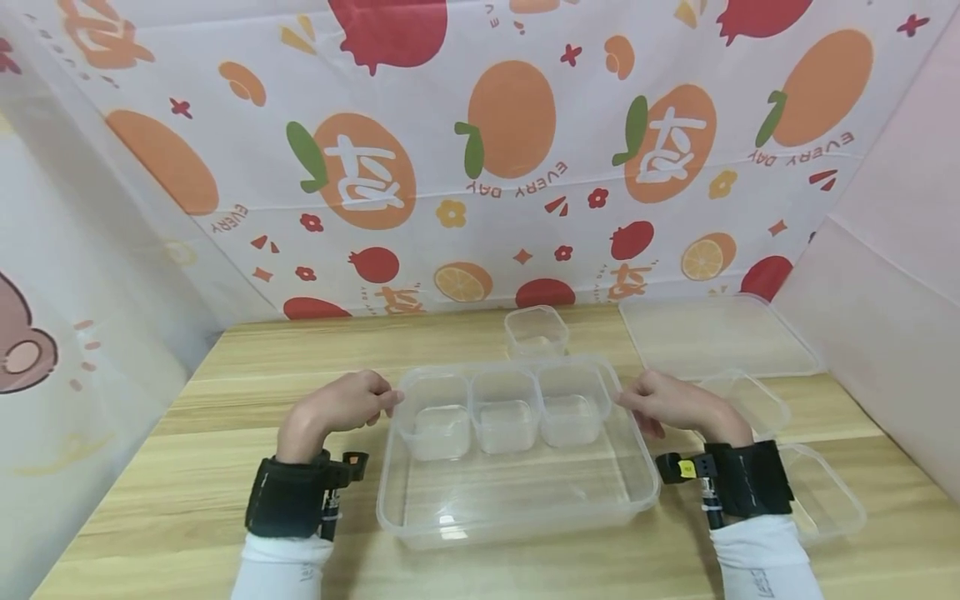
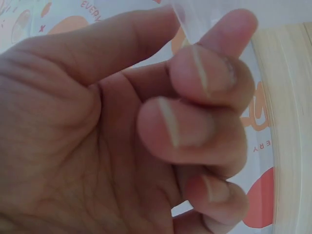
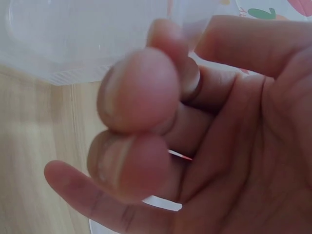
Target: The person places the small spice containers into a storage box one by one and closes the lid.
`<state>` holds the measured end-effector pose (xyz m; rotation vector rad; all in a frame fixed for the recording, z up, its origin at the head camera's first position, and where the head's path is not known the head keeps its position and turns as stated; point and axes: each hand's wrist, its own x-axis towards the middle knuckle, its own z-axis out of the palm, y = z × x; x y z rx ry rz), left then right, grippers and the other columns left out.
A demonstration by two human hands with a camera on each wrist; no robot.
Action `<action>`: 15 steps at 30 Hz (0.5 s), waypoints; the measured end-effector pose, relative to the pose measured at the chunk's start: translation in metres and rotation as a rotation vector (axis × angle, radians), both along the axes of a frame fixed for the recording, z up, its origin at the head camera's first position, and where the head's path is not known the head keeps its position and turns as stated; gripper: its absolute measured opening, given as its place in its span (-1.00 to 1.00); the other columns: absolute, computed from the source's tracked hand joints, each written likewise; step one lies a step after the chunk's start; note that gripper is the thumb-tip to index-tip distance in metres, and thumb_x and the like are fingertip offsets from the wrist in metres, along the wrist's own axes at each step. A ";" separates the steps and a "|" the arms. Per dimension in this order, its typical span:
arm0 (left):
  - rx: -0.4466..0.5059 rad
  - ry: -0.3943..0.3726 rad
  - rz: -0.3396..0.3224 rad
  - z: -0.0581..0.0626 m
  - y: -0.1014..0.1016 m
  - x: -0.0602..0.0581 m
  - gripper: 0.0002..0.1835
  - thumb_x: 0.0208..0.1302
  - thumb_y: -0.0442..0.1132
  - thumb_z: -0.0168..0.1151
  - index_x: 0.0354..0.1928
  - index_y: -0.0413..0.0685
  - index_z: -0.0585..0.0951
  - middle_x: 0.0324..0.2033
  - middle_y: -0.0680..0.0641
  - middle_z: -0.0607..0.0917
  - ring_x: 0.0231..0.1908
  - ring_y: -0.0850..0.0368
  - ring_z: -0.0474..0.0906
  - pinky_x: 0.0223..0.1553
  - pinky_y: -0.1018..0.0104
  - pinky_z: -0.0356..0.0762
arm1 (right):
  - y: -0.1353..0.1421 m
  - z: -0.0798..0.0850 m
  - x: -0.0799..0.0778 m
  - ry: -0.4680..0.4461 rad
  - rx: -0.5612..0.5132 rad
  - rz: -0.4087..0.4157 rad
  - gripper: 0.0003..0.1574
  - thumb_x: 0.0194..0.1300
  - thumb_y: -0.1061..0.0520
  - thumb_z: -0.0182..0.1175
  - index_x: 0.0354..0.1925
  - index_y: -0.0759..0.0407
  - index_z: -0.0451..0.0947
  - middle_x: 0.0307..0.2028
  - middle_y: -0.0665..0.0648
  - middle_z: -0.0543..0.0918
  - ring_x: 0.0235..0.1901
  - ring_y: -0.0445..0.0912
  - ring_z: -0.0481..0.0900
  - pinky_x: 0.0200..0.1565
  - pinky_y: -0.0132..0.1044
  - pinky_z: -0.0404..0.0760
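Three clear small cups (image 1: 507, 427), logged in the head view: ranged in a row from 9 to 3 o'clock along the far side of one larger clear tray (image 1: 517, 487). Tray: central on the wooden table (image 1: 202, 467), long axis likewise 9 to 3 o'clock. Left hand (image 1: 345, 408): at the tray's 10 o'clock, pinching the rim. Right hand (image 1: 678, 404): at its 2 o'clock, pinching likewise. I noted the governing relation, in my judgement, as the span between these grips: the tray lay toward 4 o'clock from the left, 8 from the right, neither hand nearer. Beyond: one loose cup (image 1: 536, 327) at 12 o'clock; one flat clear panel (image 1: 720, 337) at 2; two clear pieces toward 3, partly behind the right arm.

Left wrist view: thumb and index finger met on clear plastic toward 1 o'clock; other fingers curled loosely.

Right wrist view: plastic toward 11 o'clock, thumb and index finger at its edge, exact contact obscured; little finger extended toward 8.
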<state>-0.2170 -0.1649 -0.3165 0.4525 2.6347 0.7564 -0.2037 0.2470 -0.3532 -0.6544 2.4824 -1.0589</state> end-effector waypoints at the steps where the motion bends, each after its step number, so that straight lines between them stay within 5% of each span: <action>1: 0.000 0.000 0.001 0.000 0.000 0.000 -0.76 0.31 -0.16 0.00 -0.40 -0.14 0.57 -0.66 -0.03 0.39 -0.59 0.09 0.28 -0.53 0.26 0.23 | 0.001 -0.001 0.000 -0.004 -0.010 0.000 -0.41 0.36 0.13 -0.08 -0.78 0.31 0.40 -0.84 0.04 0.38 -0.79 -0.07 0.34 -0.65 -0.31 0.37; 15: -0.011 -0.005 0.012 -0.003 -0.001 0.001 -0.75 0.31 -0.14 0.01 -0.42 -0.12 0.56 -0.67 -0.02 0.38 -0.62 0.10 0.26 -0.54 0.26 0.22 | -0.001 -0.003 0.003 -0.011 -0.043 -0.016 -0.44 0.34 0.15 -0.07 -0.78 0.31 0.40 -0.85 0.04 0.37 -0.82 -0.11 0.31 -0.70 -0.40 0.23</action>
